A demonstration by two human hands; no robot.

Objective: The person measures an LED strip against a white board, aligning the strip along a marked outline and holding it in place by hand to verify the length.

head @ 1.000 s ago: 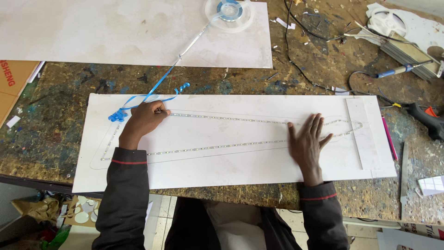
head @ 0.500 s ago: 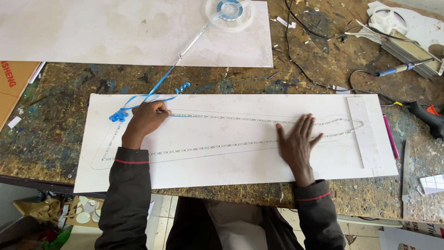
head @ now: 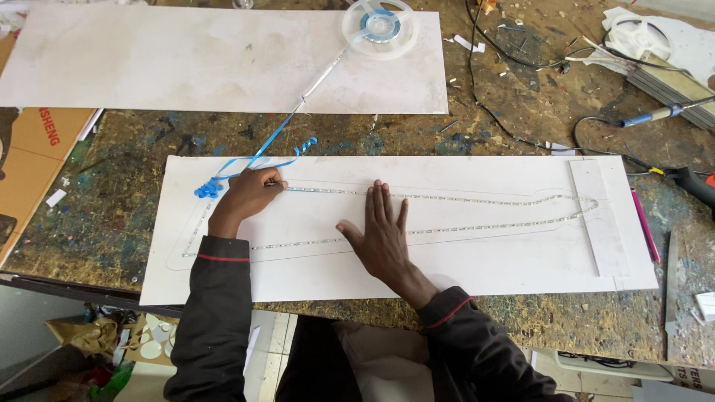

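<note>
A long white board (head: 477, 264) lies on the workbench with a thin LED strip (head: 484, 199) stuck along an elongated outline. My left hand (head: 249, 195) pinches the strip at the board's upper left, beside a curl of blue backing tape (head: 223, 179). My right hand (head: 380, 234) lies flat with fingers spread near the board's middle, fingertips on the upper run of the strip. The strip leads up from my left hand to a reel (head: 380, 26) at the top.
A second white sheet (head: 186, 63) lies behind the board. A soldering iron (head: 655, 114), black cables (head: 514, 112) and an empty reel (head: 637, 33) sit at the right. A cardboard box (head: 41, 145) is at the left; a pink pencil (head: 645, 225) lies by the board's right edge.
My right hand has slid left along the strip from the board's right part to its middle. My left hand has stayed at the strip's left end.
</note>
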